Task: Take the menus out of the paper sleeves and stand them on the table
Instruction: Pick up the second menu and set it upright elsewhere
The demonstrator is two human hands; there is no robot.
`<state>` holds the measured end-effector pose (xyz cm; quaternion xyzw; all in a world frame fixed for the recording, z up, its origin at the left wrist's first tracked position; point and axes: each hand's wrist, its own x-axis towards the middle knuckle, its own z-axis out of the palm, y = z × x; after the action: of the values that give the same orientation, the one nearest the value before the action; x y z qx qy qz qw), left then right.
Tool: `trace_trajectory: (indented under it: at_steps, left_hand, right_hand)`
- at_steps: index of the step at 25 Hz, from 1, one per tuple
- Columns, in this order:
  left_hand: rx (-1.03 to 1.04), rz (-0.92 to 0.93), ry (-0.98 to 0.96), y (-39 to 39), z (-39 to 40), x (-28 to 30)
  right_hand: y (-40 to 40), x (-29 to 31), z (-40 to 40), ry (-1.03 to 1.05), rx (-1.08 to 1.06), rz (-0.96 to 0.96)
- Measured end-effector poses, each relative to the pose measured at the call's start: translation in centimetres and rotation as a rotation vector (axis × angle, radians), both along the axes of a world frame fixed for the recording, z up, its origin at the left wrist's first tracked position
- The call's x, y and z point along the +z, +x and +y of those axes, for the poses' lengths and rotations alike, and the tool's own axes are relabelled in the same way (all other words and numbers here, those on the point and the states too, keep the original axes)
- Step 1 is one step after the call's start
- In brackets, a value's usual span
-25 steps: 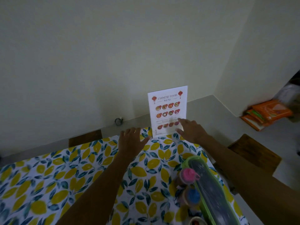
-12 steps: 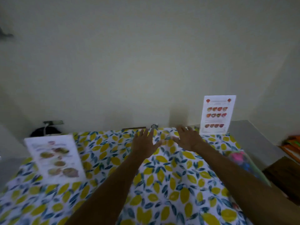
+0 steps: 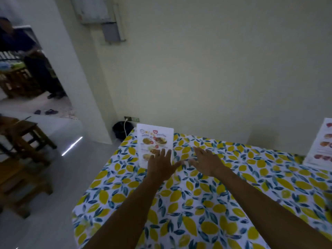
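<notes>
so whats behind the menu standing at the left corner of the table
Behind the left menu are the plain wall and the table's far edge; a dark bin sits just left of it. The left hand covers its lower right corner.

The table (image 3: 197,203) wears a lemon-print tablecloth (image 3: 224,194); one menu (image 3: 155,141) stands at its far left corner; another menu (image 3: 321,146) stands at the far right.

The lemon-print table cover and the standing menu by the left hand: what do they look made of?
Table cover: probably soft cloth or thin vinyl; it drapes over the edge, with no clear sheen. Menu: stiff white printed card or paper, standing upright unbent; any lamination can't be told.
</notes>
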<state>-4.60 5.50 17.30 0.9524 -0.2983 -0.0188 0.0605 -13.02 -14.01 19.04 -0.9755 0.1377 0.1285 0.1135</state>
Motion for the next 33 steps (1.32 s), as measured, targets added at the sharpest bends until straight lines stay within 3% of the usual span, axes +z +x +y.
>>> trace_trajectory:
  at_steps: [7, 16, 21, 26, 33]
  left_hand:
    - [0.128, 0.054, 0.035, 5.6, 6.5, -2.5]
    - [0.269, 0.193, 0.122, 17.2, 7.5, -8.5]
    - [0.287, 0.319, -0.077, 22.0, 5.6, -10.4]
    - [0.296, 0.307, -0.266, 25.8, 5.5, -10.5]
    - [0.275, 0.257, -0.385, 37.1, 4.9, -6.3]
  right_hand:
    - [6.0, -3.4, 4.1, 0.059, 0.057, 0.039]
    - [14.6, -10.9, 2.3, 0.172, -0.128, 0.003]
    - [17.0, -12.8, 1.9, 0.354, -0.197, -0.156]
    - [19.1, -12.4, 1.8, 0.448, -0.171, -0.302]
    - [30.8, -9.2, 0.5, 0.38, -0.125, -0.42]
